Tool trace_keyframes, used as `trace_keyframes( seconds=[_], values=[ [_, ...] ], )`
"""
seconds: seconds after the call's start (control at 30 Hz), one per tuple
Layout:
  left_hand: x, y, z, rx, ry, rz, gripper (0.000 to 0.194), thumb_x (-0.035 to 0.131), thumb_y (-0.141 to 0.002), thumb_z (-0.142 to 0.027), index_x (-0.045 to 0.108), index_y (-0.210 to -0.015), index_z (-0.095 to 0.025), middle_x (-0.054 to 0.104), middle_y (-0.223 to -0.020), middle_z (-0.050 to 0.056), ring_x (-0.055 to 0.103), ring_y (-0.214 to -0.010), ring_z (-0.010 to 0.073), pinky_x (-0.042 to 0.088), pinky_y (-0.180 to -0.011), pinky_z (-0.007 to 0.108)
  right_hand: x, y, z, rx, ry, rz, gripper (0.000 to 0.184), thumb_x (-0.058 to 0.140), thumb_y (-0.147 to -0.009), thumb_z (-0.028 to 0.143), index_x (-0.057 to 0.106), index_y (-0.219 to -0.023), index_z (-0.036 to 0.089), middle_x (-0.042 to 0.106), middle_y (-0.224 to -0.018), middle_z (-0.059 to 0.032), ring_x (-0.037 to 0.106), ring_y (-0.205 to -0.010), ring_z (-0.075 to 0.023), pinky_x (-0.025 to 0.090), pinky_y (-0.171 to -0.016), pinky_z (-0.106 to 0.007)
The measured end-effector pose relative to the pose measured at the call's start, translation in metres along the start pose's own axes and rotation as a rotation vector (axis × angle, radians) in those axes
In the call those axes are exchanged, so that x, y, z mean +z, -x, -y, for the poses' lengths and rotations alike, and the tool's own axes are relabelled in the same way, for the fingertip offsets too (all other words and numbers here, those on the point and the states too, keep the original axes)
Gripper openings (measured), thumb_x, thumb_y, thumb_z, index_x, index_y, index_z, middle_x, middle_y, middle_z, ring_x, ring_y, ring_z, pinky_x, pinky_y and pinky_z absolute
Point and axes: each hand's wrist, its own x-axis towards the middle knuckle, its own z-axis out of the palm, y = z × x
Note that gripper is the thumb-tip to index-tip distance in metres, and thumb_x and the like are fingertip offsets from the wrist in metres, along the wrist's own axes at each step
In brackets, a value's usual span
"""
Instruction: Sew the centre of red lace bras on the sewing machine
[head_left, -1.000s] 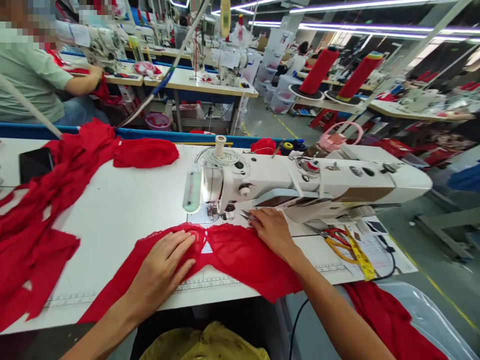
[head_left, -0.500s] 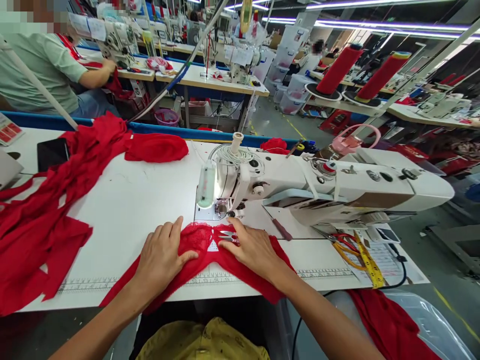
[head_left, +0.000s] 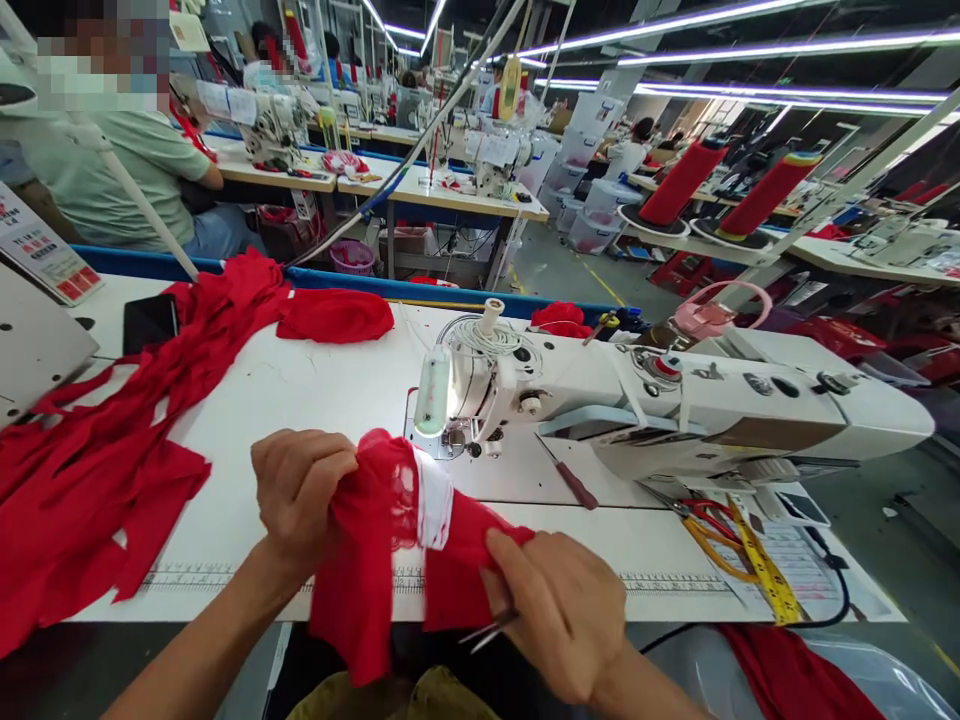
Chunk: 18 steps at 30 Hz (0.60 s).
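Observation:
My left hand (head_left: 300, 492) is closed on the upper edge of a red lace garment piece (head_left: 390, 560), lifted off the white sewing table (head_left: 300, 400). My right hand (head_left: 559, 610) grips the same garment lower right and also holds small metal thread snips (head_left: 487, 632), their tips pointing left. A white label strip (head_left: 433, 510) shows on the fabric. The white sewing machine (head_left: 675, 400) stands just behind my hands.
A pile of red fabric (head_left: 112, 450) covers the table's left. A screwdriver (head_left: 570, 478), orange scissors (head_left: 709, 525) and a yellow tape measure (head_left: 761, 565) lie to the right. A phone (head_left: 150, 322) lies at back left. A person in green (head_left: 112, 170) sits beyond.
The garment lay flat under both palms by the needle; both hands have closed on it and lifted it toward me. The right hand still carries the snips.

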Motion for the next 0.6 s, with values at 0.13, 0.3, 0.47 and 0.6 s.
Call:
trace_keyframes(
  seconds=[0.13, 0.3, 0.47, 0.6],
  values=[
    [-0.009, 0.032, -0.007, -0.056, -0.076, 0.144, 0.029, 0.048, -0.086, -0.008, 0.065, -0.104, -0.022, 0.066, -0.106, 0.011, 0.058, -0.103, 0.0268, 0.043, -0.085, 0.041, 0.014, 0.012, 0.02, -0.046, -0.041, 0.107, 0.013, 0.055, -0.09, 0.006, 0.064, -0.101, 0.009, 0.057, -0.057, -0.0003, 0.049, -0.051, -0.0145, 0.031, -0.049, -0.031],
    [-0.043, 0.077, -0.03, -0.306, -0.109, 0.3, 0.04, 0.053, -0.087, -0.011, 0.059, -0.124, -0.026, 0.056, -0.121, 0.014, 0.054, -0.112, 0.0317, 0.043, -0.092, 0.047, 0.032, 0.035, 0.033, 0.032, -0.085, 0.214, 0.016, 0.048, -0.095, 0.005, 0.062, -0.097, 0.013, 0.055, -0.058, 0.0008, 0.048, -0.05, -0.0146, 0.031, -0.05, -0.032],
    [-0.066, 0.07, -0.059, -0.813, 0.351, 0.417, 0.016, 0.052, -0.097, -0.04, 0.06, -0.095, -0.027, 0.059, -0.076, 0.0, 0.052, -0.063, 0.0168, 0.044, -0.059, 0.026, 0.028, 0.034, 0.041, 0.058, -0.114, 0.207, 0.016, 0.047, -0.093, 0.004, 0.062, -0.097, 0.011, 0.058, -0.062, -0.0014, 0.05, -0.052, -0.0156, 0.031, -0.051, -0.033],
    [-0.052, 0.055, -0.063, -1.093, 0.581, 0.568, 0.035, 0.061, -0.086, -0.058, 0.063, -0.092, -0.024, 0.06, -0.073, -0.001, 0.052, -0.061, 0.0153, 0.042, -0.055, 0.023, 0.031, 0.031, 0.054, 0.036, -0.113, 0.184, 0.017, 0.048, -0.091, 0.004, 0.063, -0.091, 0.011, 0.055, -0.057, -0.0002, 0.047, -0.049, -0.015, 0.028, -0.05, -0.033]
  ],
)
